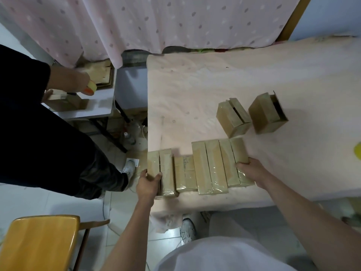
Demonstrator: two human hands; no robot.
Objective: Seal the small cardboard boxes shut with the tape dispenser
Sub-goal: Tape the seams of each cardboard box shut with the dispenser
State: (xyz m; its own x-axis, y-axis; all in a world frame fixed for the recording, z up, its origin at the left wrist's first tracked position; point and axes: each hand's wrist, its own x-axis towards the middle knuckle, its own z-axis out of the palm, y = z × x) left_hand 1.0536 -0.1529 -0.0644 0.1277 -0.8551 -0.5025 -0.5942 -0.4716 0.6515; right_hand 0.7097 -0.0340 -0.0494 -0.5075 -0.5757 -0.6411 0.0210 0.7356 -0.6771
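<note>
A row of several taped small cardboard boxes lies along the near edge of the pink-covered table (234, 79). My left hand (147, 183) grips the leftmost box (166, 171) at its near end, thumb on the left side and fingers on top. My right hand (252, 169) holds the rightmost box (237, 151), fingers curled over its right edge. Between them lie a shorter box (184, 173) and a longer one (212, 165). Two boxes with open flaps, one (232, 118) beside the other (267, 114), stand farther back. No tape dispenser is in my hands.
Another person in dark clothes (48, 133) stands at the left, holding an orange tape roll (90, 88) over a box (66, 102) on a small grey side table (101, 106). A wooden chair (39, 243) is at lower left. A pink curtain (156, 22) hangs behind.
</note>
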